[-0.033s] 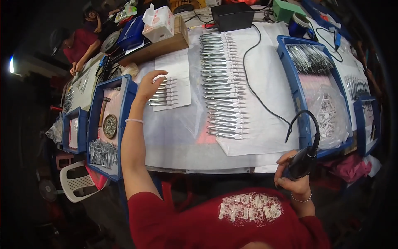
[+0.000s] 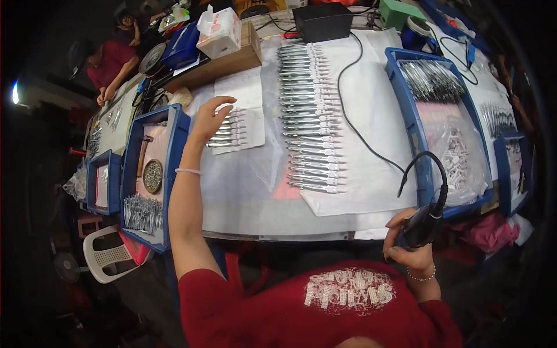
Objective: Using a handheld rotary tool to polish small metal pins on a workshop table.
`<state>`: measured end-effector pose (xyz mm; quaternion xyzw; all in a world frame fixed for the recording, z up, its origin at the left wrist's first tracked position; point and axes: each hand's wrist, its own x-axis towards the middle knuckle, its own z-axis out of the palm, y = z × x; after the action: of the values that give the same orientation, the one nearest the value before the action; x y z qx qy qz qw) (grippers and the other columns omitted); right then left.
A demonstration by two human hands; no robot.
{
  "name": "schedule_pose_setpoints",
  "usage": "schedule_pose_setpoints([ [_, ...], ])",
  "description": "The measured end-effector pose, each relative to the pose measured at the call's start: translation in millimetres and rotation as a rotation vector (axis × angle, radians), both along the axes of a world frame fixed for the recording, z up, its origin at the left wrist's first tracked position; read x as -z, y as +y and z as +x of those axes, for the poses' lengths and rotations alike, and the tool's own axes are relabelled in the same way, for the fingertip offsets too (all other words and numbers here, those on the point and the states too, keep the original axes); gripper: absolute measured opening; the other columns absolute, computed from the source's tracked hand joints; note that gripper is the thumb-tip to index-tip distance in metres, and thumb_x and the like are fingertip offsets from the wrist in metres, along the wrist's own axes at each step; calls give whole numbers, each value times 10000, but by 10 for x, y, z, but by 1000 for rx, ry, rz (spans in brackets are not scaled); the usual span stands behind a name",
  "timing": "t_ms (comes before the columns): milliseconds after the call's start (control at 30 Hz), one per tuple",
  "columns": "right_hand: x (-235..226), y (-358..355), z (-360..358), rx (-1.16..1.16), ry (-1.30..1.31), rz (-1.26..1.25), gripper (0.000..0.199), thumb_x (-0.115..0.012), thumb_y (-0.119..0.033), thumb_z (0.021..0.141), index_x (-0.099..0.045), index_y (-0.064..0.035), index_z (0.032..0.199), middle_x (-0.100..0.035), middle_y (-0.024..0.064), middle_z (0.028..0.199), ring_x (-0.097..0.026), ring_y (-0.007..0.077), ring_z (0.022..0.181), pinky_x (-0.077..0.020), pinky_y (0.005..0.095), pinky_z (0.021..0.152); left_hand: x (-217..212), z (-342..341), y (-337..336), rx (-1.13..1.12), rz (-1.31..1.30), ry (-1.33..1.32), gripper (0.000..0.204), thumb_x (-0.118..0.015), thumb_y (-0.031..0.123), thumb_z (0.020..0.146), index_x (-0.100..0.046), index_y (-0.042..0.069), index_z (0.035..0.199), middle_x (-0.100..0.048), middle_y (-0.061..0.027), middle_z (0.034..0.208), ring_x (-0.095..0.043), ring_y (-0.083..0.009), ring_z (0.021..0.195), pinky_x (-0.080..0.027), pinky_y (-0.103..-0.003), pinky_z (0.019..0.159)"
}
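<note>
My right hand (image 2: 413,256) is wrapped round a black corded hand tool (image 2: 421,227), at the table's front edge; its working end is hidden. My left hand (image 2: 210,119) hovers at a short row of slim silver pieces with pale ends (image 2: 232,132), which lies on a white sheet (image 2: 253,93). Its index finger and thumb are apart, with nothing visible between them. Right of that sheet, a long column of similar silver pieces (image 2: 313,122) runs from front to back on white cloth (image 2: 371,104).
On the right, a blue tray (image 2: 413,130) holds silver parts and a bag of small white pieces (image 2: 458,159). The left blue tray (image 2: 180,124) has a hammer (image 2: 143,153), a round dish (image 2: 153,176) and metal parts. A black cord (image 2: 355,124) crosses the cloth. Another person (image 2: 113,64) sits far left.
</note>
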<state>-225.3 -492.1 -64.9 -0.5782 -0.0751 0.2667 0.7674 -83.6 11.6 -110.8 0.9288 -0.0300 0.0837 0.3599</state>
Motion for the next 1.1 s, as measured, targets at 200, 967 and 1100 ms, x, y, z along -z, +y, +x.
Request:
schedule_pose_setpoints([
  [200,22,-76,-78,-7,17,-22,476,-754,38,637,-531,-13,1055,-609,71,735,-575,96,651,-434,207,578,26,-151,-1275,364,8,-27,165,-618,57,840,-629,21,1001,-641,-118,954,-619,-258,893,-479,-322,789],
  [967,-150,-173,-65,-69,-54,-183,216,-779,-25,627,-616,-31,768,-619,12,647,-588,130,708,-439,296,787,304,98,-1888,431,185,-100,201,-693,98,739,-591,60,909,-571,-94,815,-568,-289,793,-446,-388,692],
  [1100,-152,-197,-85,-59,-16,-233,220,-774,-22,630,-614,-31,781,-614,13,645,-592,143,768,-439,308,794,299,100,-1891,443,164,-90,188,-698,106,742,-582,57,882,-574,-94,818,-566,-285,789,-442,-381,691],
])
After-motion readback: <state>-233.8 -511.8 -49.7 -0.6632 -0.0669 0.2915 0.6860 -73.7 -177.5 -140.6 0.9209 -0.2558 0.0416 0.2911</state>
